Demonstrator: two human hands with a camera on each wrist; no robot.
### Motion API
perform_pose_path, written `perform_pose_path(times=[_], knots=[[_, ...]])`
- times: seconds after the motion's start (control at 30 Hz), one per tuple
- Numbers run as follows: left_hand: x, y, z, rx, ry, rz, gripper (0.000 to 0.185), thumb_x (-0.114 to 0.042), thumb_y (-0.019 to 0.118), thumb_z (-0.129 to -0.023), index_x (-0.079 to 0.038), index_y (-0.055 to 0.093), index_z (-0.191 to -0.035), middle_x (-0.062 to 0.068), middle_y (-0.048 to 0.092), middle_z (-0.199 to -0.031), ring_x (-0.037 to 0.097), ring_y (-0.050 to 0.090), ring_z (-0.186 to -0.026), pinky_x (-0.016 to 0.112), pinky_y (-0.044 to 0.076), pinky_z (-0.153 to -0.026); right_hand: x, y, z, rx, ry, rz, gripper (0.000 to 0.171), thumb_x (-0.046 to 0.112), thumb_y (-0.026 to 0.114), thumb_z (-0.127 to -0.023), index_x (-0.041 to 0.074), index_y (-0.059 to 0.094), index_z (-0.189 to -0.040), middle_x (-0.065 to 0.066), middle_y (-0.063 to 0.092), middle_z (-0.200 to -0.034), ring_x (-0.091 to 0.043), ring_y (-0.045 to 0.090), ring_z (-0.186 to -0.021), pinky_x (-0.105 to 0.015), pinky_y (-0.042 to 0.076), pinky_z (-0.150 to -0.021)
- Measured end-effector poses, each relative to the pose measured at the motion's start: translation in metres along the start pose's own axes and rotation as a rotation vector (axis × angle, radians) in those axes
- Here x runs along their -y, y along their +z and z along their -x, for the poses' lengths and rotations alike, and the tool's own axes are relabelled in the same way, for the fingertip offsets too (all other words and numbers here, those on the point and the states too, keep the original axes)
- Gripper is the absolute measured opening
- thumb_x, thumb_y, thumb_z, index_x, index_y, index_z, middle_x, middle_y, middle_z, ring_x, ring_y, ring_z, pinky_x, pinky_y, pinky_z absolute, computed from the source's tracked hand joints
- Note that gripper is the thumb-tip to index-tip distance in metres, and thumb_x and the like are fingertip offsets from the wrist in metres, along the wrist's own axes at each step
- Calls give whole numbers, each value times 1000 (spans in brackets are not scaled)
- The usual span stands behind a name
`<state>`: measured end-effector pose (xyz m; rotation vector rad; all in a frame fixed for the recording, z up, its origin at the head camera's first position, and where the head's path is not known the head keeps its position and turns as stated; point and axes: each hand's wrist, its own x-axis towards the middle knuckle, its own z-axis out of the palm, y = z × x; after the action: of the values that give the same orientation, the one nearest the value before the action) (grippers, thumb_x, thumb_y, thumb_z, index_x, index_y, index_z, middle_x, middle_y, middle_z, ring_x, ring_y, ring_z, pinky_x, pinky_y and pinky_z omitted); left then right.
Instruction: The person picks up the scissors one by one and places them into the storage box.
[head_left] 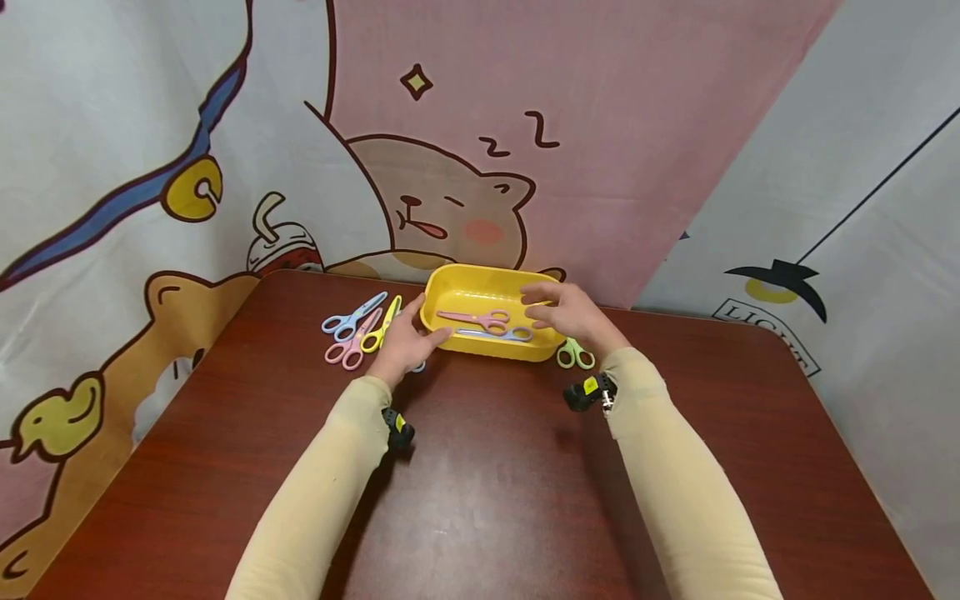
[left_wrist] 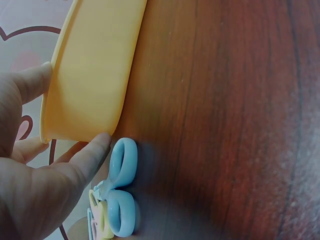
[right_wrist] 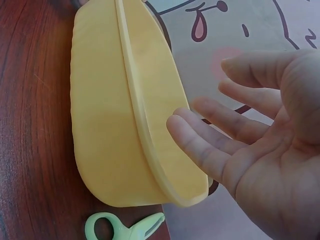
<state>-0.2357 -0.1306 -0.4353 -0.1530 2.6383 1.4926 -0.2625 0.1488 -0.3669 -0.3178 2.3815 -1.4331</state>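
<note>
Your left hand [head_left: 405,342] rests on the tabletop [head_left: 487,483] with relaxed fingers, thumb and a fingertip touching the left end wall of the yellow tray [head_left: 480,287]; it grips nothing. Your right hand [head_left: 570,312] hovers open over the tray's right end, fingers spread and empty, as the right wrist view confirms. The tray stands near the far edge of the tabletop. Inside it lie two pairs: pink scissors [head_left: 476,318] and, nearer you, blue scissors [head_left: 498,334]. Outside it remain a cluster just left of your left hand, namely light-blue scissors [head_left: 352,315], yellow scissors [head_left: 381,327] and a second pink pair [head_left: 349,348], with another blue pair [left_wrist: 119,192] partly under that hand. Green scissors [head_left: 575,354] lie just beside the tray's right corner. By this count, the gathering is judged under half done: two in, five out.
</note>
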Motion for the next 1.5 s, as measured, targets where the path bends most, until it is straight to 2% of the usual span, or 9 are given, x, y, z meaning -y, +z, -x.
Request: perform_pose_path(times=[0.2,0.43,0.8,0.87,0.93,1.1,1.27,1.37,1.5], knots=[[-1,0,0,0,11,-3,88,-33,74,-96,-13,24,-165,14,31,-167,32,47,-141,46,40,-118,-6,-3,5,-35,-12,-28,46,6,61,-101,-2,55,-145,-26,58,-142,-46,58,-126,-60,50,-104],[-1,-1,2,-2,21,-5,88,-32,74,-96,-12,24,-165,15,33,-166,32,51,-137,45,42,-116,-10,-8,13,-69,-16,-42,43,7,63,-101,-1,58,-143,-24,58,-143,-41,60,-126,-55,53,-103],[0,0,1,-6,20,-11,88,-33,74,-96,-12,24,-165,16,32,-166,33,49,-139,45,41,-117,-21,-18,25,-130,-39,-98,43,11,60,-103,1,56,-145,-25,56,-145,-46,62,-120,-53,53,-103],[0,0,1,-6,22,-10,88,-33,74,-96,-11,24,-165,16,32,-166,33,49,-139,45,41,-117,-23,-20,28,-148,-44,-105,43,11,60,-103,1,56,-145,-25,57,-143,-44,63,-118,-53,53,-103],[0,-1,1,-7,24,-12,88,-33,74,-96,-11,24,-165,16,32,-167,33,49,-140,45,41,-117,-25,-21,29,-167,-54,-113,42,11,61,-103,1,57,-144,-26,58,-141,-34,67,-113,-52,53,-103],[0,-1,1,-4,19,-12,88,-32,74,-96,-12,24,-165,16,31,-167,33,48,-140,45,41,-117,-30,-24,33,-223,-58,-142,41,9,61,-102,0,59,-142,-26,60,-136,-14,70,-97,-43,58,-97],[-1,-1,1,-5,11,-1,88,-32,74,-96,-13,24,-165,15,31,-167,33,49,-140,45,41,-117,-35,-24,35,-266,-38,-156,39,10,62,-102,0,60,-139,-21,62,-132,-22,70,-102,-25,60,-84],[-1,-1,1,-4,9,-2,88,-33,74,-96,-13,24,-165,15,31,-167,33,48,-140,45,41,-117,-38,-24,36,-292,-29,-170,39,10,63,-102,-1,60,-139,-26,60,-135,-29,69,-106,-21,59,-81],[-1,-1,2,1,6,0,88,-33,74,-96,-13,23,-166,15,30,-168,32,47,-142,45,41,-117,-41,-25,38,-320,-29,-191,40,10,61,-103,-4,58,-140,-30,58,-137,-17,70,-98,-20,59,-80]])
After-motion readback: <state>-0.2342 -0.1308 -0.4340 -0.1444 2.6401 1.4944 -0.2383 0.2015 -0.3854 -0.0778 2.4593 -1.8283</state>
